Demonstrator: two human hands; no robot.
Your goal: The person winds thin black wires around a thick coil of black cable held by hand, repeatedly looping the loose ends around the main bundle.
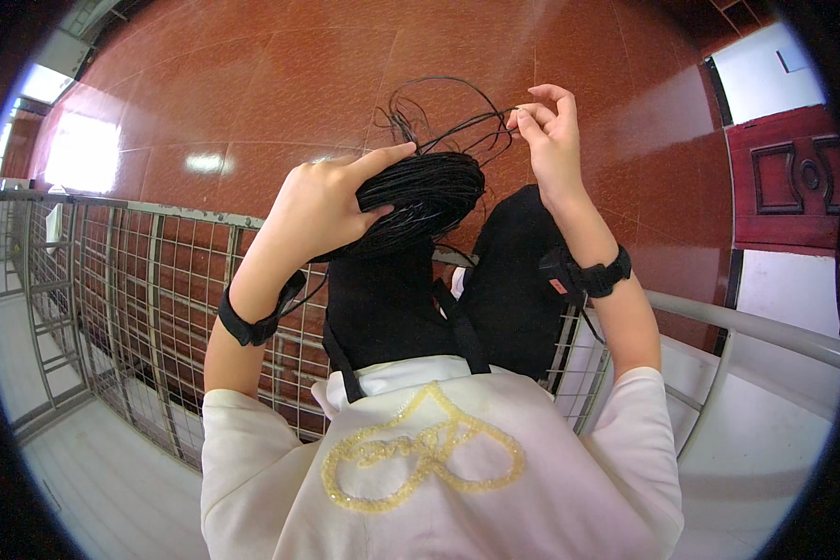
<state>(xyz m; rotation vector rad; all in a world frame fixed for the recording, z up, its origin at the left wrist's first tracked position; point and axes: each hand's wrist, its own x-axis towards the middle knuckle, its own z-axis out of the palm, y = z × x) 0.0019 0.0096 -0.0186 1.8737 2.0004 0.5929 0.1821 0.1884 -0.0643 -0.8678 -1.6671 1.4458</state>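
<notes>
A thick bundle of thin black cord (429,191) rests on my left thigh, its strands gathered into a rounded coil. My left hand (331,201) grips the coil's left side, with the thumb low and the index finger stretched along the top. Past the coil, several loose black strands (462,121) loop out toward the right. Between thumb and fingertips, my right hand (549,135) pinches the ends of some of these strands, raised to the right of the coil. How many strands it holds is too fine to make out.
I sit on a metal mesh frame (163,299) that spreads to my left. A metal rail (765,329) runs at my right. Ahead lies a glossy reddish-brown tiled floor (299,75). A dark red panelled door (789,182) stands at the far right. Black straps circle both forearms.
</notes>
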